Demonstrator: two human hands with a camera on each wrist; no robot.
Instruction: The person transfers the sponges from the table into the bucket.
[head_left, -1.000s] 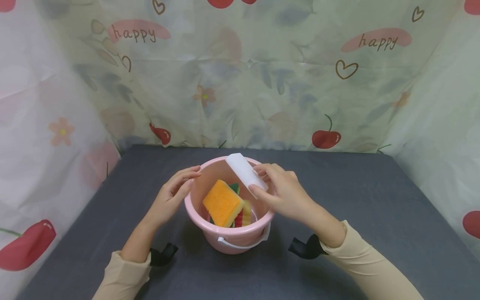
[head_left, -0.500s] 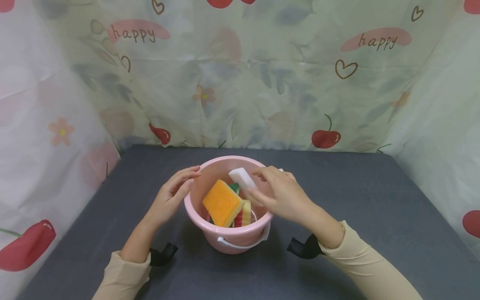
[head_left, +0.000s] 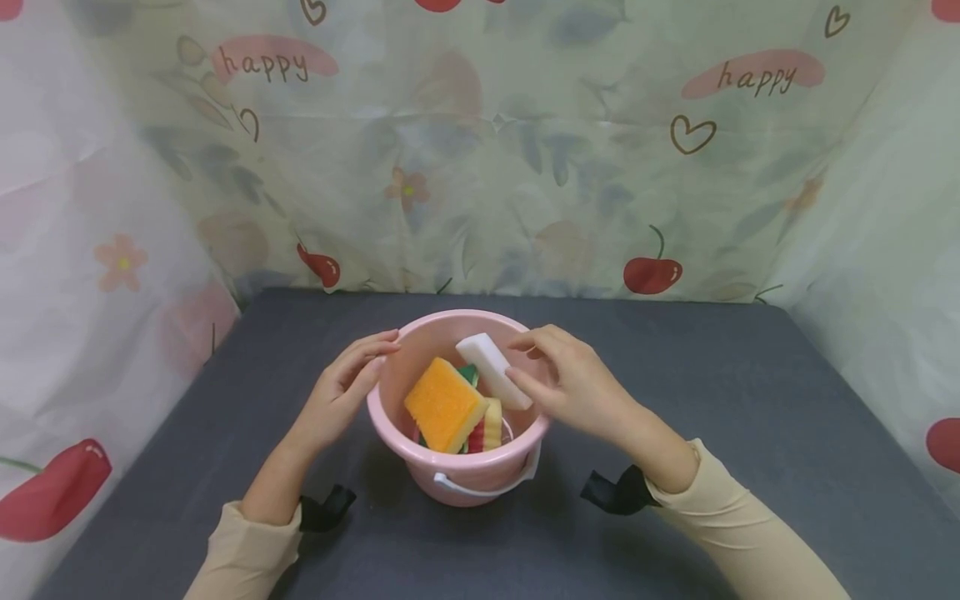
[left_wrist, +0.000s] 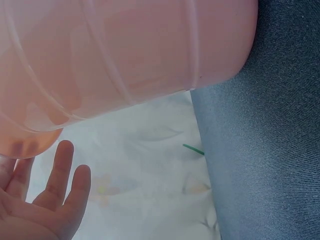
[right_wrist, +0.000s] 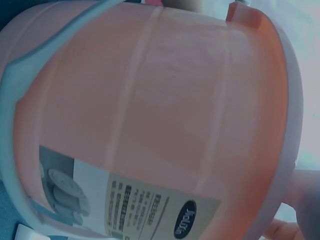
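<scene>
A pink plastic bucket (head_left: 468,482) stands upright on the dark tabletop. Inside it lie a yellow-orange sponge (head_left: 444,405), a white sponge-like block (head_left: 491,371) leaning by the right wall, a bit of dark green (head_left: 469,374) and a red-and-yellow striped piece (head_left: 486,428). My left hand (head_left: 341,396) rests its fingertips at the bucket's left rim; in the left wrist view the fingers of that hand (left_wrist: 47,200) are spread and fairly straight. Over the right rim, my right hand (head_left: 583,385) holds nothing, its fingers and thumb apart, the thumb tip overlapping the white block's edge.
A pale handle (head_left: 491,493) hangs on the bucket's near side. The right wrist view shows a printed label (right_wrist: 160,210) on its wall. Patterned curtains (head_left: 495,208) enclose the table (head_left: 712,375) at the back and both sides.
The white block, pinched in my right hand over the rim one second ago, has gone down into the bucket. My right fingers have let go of it. The left hand has stayed put.
</scene>
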